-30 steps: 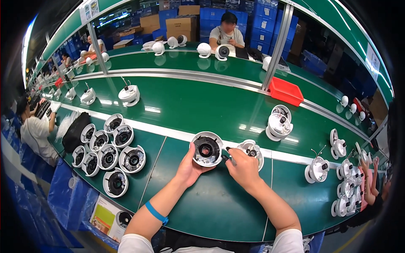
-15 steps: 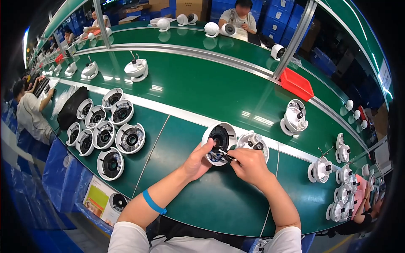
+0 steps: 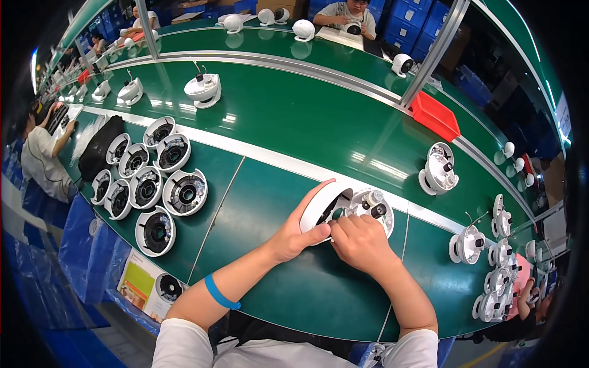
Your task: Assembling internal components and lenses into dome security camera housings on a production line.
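My left hand (image 3: 290, 238) is wrapped round a white round plastic camera housing (image 3: 320, 207), thumb on the near rim. The housing is tilted, its dark inside facing right. My right hand (image 3: 363, 243) is closed at the housing's open side, fingers curled together; whatever they grip is hidden behind the knuckles. Just beyond that hand lies an open white camera half (image 3: 376, 208) with round lens-like parts. Several white housings with black insides, such as the nearest housing (image 3: 155, 231), stand grouped on the green table at left.
A green conveyor (image 3: 294, 116) runs beyond a white rail, carrying white camera units (image 3: 440, 168). Camera halves (image 3: 500, 276) crowd the right end. A red tray (image 3: 434, 115) stands by a metal post. A black bag (image 3: 101, 150) lies at left. A person (image 3: 350, 18) sits across the conveyor.
The housing has turned in my left hand so its opening faces right. My right hand has curled in closer, and the small black and white parts seen at its fingertips are now hidden.
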`<move>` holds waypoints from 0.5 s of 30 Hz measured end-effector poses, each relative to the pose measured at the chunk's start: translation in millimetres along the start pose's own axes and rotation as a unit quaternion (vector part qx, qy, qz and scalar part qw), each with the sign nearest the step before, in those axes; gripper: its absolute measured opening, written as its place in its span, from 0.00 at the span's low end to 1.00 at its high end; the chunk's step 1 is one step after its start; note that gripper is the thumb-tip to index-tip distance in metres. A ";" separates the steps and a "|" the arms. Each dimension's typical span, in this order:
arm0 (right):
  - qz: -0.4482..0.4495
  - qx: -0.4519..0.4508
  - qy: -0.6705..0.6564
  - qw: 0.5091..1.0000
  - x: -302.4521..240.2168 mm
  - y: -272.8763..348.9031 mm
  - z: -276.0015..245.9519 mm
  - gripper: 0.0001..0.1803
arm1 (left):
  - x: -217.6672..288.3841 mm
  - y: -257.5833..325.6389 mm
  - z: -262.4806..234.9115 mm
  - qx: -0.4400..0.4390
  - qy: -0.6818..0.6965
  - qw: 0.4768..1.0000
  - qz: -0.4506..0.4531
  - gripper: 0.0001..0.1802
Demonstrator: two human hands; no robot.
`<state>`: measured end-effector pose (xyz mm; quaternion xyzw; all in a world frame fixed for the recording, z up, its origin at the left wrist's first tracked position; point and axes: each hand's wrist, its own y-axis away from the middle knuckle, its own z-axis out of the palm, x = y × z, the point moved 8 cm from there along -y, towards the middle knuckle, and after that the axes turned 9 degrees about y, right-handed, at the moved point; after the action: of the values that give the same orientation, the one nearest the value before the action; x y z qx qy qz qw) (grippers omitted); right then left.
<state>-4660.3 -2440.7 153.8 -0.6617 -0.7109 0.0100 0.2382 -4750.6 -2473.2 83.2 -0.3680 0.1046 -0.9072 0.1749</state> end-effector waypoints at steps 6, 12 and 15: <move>-0.003 -0.004 0.017 1.000 3.6 0.9 -5.8 0.04 | 3.2 -3.7 6.9 -0.004 0.001 1.000 -0.002 0.62; 0.008 -0.009 0.020 1.000 8.3 2.9 -9.3 0.04 | 7.6 -8.5 20.0 -0.023 -0.042 0.999 0.025 0.57; -0.015 -0.034 0.019 0.999 18.0 19.2 -15.4 0.04 | -8.6 -12.3 37.0 -0.042 -0.151 0.986 0.049 0.59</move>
<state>-4637.1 -2425.9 166.9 -0.6586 -0.7161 -0.0303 0.2292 -4721.8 -2460.7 107.8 -0.5023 0.1326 -0.8264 0.2171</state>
